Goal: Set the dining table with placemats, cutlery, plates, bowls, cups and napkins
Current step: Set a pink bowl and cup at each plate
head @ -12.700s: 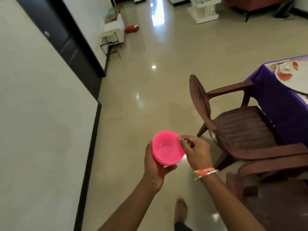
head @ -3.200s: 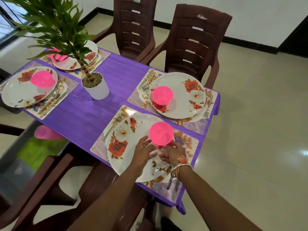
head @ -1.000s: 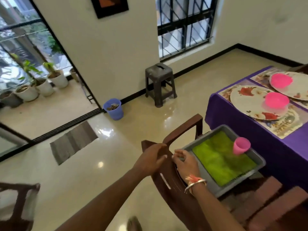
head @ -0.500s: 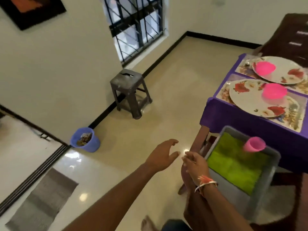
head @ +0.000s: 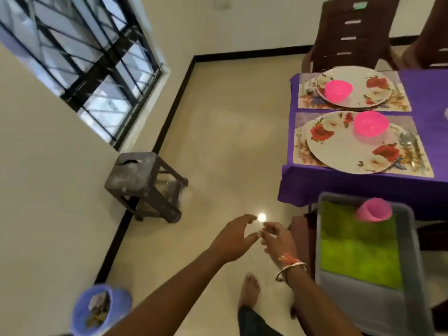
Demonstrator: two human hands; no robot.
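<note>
A pink cup [head: 373, 210] lies on its side on green cloth in a grey tray [head: 412, 263] at the right, on a chair seat. Behind it the purple-clothed table [head: 363, 187] carries two floral placemats, each with a floral plate [head: 344, 151] and a pink bowl [head: 371, 123]; the far bowl [head: 338, 90] sits on the far plate. A fork [head: 299, 133] and a spoon [head: 407, 139] flank the near plate. My left hand [head: 234, 238] hovers over the floor with fingers extended, holding nothing. My right hand [head: 276, 238], loosely curled and empty, hangs just left of the tray.
A dark stool [head: 143, 183] stands by the wall under a barred window. A blue bin [head: 100, 309] sits at the lower left. Brown chairs [head: 349, 35] stand behind the table. My bare foot [head: 249, 292] is on the glossy floor.
My view has swung right, bringing the table and tray closer. Both hands stay empty in front of me, the right one nearing the tray's left rim.
</note>
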